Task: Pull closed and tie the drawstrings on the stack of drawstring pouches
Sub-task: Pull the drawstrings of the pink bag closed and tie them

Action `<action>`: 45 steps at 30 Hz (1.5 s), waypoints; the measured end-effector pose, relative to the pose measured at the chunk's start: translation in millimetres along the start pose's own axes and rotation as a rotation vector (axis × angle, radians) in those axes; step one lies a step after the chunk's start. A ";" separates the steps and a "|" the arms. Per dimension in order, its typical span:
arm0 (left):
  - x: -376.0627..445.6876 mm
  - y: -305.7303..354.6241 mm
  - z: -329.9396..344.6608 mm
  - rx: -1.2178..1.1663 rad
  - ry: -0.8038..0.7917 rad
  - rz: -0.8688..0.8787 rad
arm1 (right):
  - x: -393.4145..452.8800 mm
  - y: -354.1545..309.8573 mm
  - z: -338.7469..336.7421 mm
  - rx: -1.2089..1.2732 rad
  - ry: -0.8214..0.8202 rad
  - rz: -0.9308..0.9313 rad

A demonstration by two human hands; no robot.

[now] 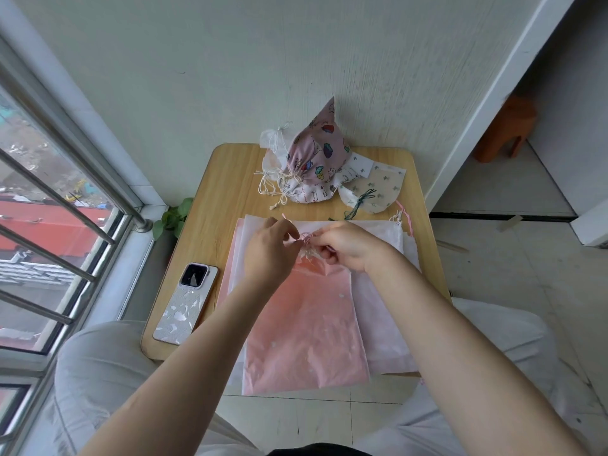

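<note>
left hand (pixel 268 248) + right hand (pixel 342 246) both pinching the pink drawstring (pixel 305 237), looks mid-knot | top pink pouch (pixel 304 330) flat on stack, near-centre counter (pixel 223 192) | tied ones (pixel 312 159) parked far side

Both hands, the left hand (pixel 268 248) and right hand (pixel 345 246), pinch a pink drawstring (pixel 305 238) at the gathered mouth of the pink pouch (pixel 306 330) on the table (pixel 223 192).
</note>
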State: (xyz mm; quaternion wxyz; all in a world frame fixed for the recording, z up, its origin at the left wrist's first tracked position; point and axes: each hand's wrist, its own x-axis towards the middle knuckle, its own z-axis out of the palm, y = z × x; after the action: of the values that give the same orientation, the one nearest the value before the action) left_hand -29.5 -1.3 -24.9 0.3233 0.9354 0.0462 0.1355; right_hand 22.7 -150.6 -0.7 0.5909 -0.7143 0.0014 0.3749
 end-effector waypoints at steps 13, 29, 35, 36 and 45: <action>6.5 5.6 9.1 -0.101 -0.006 0.042 | 4.5 5.3 -5.8 0.397 -0.032 0.146; 22.4 3.6 -26.4 0.784 -0.583 -0.075 | 11.0 26.6 -10.3 0.510 0.310 -0.059; 41.6 4.2 -28.4 0.586 -0.455 0.118 | 2.5 9.4 -21.6 0.394 0.192 -0.095; 44.1 8.3 -24.4 0.593 -0.495 0.174 | 2.0 6.3 -21.6 0.369 0.180 -0.100; 71.7 26.9 0.7 0.683 -0.546 0.248 | 4.1 -12.1 -30.1 -0.061 0.218 -0.074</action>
State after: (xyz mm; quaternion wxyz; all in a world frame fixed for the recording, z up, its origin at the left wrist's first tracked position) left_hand 39.4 -10.4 7.2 -0.0220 0.9884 -0.1111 -0.1014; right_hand 47.2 -170.6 7.9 0.5787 -0.7681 0.0277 0.2727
